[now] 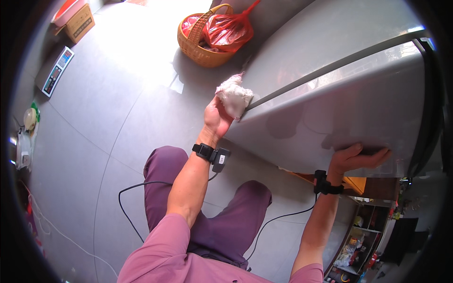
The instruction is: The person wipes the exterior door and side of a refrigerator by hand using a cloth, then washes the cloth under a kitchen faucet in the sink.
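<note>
My left hand [217,116] holds a bunched white cloth [234,96] with pinkish edges. The cloth lies against the left end of a dark groove [300,79] between two glossy grey panels of what looks like a refrigerator [318,109]. Lower right, my right hand [354,158] rests by the near edge of the lower panel, thumb and fingers apart, with no object visible in it. The cloth hides most of my left fingers. Each wrist wears a black strap with a small cabled device.
Beyond the cloth, a woven basket [201,56] with red plastic bags [230,32] stands on the grey tile floor [124,106]. At left are a digital scale [57,71], a cardboard box [79,24] and a white cable [76,247]. Cluttered shelves [357,244] stand lower right.
</note>
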Demonstrator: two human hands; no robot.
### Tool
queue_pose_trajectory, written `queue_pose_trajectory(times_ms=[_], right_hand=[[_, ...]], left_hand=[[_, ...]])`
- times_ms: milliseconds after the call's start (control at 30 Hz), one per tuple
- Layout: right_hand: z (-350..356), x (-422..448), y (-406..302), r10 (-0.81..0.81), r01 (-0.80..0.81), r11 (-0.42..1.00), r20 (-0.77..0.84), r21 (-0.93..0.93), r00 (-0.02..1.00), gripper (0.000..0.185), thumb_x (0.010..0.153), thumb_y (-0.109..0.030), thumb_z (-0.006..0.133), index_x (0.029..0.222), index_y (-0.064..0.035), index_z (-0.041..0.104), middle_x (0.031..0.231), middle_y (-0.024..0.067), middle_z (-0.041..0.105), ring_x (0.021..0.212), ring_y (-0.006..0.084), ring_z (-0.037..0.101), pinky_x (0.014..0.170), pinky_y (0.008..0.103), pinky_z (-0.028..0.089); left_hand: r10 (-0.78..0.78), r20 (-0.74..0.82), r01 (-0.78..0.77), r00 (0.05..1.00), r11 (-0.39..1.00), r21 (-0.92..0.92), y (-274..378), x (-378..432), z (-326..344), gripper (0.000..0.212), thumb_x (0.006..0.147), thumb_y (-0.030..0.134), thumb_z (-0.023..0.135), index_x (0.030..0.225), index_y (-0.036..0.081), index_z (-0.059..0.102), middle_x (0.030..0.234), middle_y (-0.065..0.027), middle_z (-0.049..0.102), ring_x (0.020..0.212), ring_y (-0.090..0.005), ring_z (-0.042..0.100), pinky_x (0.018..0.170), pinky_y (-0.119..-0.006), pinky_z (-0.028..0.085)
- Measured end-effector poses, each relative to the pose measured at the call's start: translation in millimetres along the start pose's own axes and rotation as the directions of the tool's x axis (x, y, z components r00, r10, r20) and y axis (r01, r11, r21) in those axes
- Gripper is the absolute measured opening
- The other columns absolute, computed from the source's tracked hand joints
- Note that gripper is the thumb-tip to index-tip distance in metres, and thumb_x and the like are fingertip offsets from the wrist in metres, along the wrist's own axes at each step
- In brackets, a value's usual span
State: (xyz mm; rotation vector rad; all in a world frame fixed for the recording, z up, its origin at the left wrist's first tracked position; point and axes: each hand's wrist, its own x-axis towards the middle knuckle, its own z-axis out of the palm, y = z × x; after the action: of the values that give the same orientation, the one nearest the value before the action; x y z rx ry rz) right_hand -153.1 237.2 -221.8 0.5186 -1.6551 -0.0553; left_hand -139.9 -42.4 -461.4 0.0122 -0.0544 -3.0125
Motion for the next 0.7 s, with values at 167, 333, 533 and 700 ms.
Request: queue_pose_trajectory(times_ms=[167, 333, 533, 700], right_hand=[[2, -1, 2, 0.014, -0.013, 0.999, -0.02, 0.04, 1.0, 0.065, 0.105, -0.041, 0.037, 0.149, 0.0055, 0.026, 0.153, 0.0295, 0.022, 0.132, 0.0399, 0.038, 0.105, 0.0516, 0.038], [2, 0, -1, 0.005, -0.004, 1.0, -0.009, 0.017, 1.0, 0.065, 0.105, -0.041, 0.038, 0.149, 0.0052, 0.025, 0.152, 0.0293, 0.022, 0.132, 0.0398, 0.038, 0.105, 0.0512, 0.038], [3, -3, 2, 0.0, 0.0, 1.0, -0.015, 0.004, 1.0, 0.065, 0.106, -0.042, 0.038, 0.149, 0.0054, 0.025, 0.152, 0.0288, 0.023, 0.133, 0.0411, 0.037, 0.106, 0.052, 0.037], [1, 0, 0, -0.024, 0.024, 1.0, -0.033, 0.008, 0.999, 0.065, 0.106, -0.042, 0.037, 0.149, 0.0059, 0.027, 0.153, 0.0287, 0.023, 0.138, 0.0434, 0.033, 0.11, 0.0542, 0.031]], left_hand=[[0.005, 0.018, -0.006, 1.0, 0.999, 0.053, 1, 1, -10, 0.047, 0.107, 0.032, 0.032, 0.142, 0.004, 0.047, 0.138, -0.01, 0.058, 0.126, -0.0278, 0.055, 0.109, -0.042, 0.041], [0.095, -0.302, 0.016, 0.948, 0.938, 0.347, -11, 8, -38, 0.039, 0.105, 0.034, 0.042, 0.125, 0.006, 0.06, 0.117, -0.0066, 0.066, 0.106, -0.0205, 0.061, 0.088, -0.033, 0.045], [0.215, -0.268, 0.012, 0.939, 0.759, 0.651, -38, 1, -47, 0.036, 0.104, 0.027, 0.048, 0.123, 0.001, 0.062, 0.113, -0.0051, 0.066, 0.104, -0.013, 0.06, 0.093, -0.028, 0.044], [0.211, -0.081, -0.156, 0.974, 0.887, 0.434, -23, -19, 63, 0.036, 0.105, 0.026, 0.047, 0.125, -0.001, 0.059, 0.11, -0.0036, 0.065, 0.103, -0.012, 0.059, 0.092, -0.027, 0.045]])
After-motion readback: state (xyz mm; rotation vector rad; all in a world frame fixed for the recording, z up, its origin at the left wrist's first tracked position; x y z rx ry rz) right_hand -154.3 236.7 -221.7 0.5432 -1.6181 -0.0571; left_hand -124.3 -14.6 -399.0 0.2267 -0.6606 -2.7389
